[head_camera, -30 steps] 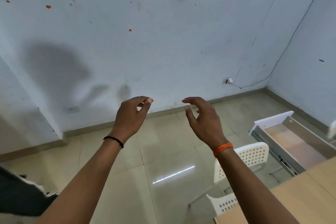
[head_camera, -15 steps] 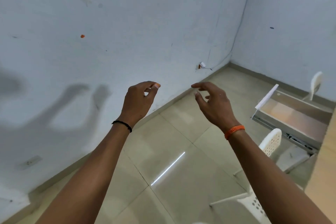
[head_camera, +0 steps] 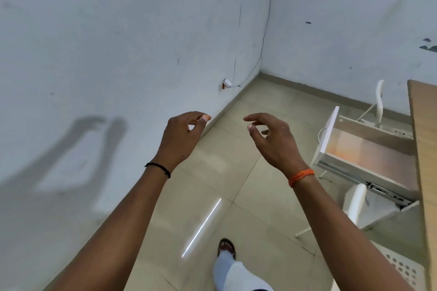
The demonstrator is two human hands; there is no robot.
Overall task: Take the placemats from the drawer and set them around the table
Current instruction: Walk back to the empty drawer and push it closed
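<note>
Both hands are empty: my left hand (head_camera: pixel 183 136) and right hand (head_camera: pixel 272 140) hang loosely curled over the floor. Right of them the drawer (head_camera: pixel 369 156) stands open under the worktop (head_camera: pixel 423 139); I see no placemats, so fetching remains.

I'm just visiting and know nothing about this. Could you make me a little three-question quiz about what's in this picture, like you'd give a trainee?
1. True or false: the left hand holds a placemat.
2. The drawer under the table is: A) pulled out, B) pushed shut, C) lying on the floor.
3. Fill in: the wrist below the right hand wears an ______ band.

Key
1. False: both hands hang in the air with loosely curled fingers and hold nothing.
2. A: it is pulled out, and no placemat shows in the part of its inside that is visible.
3. Orange.
</note>
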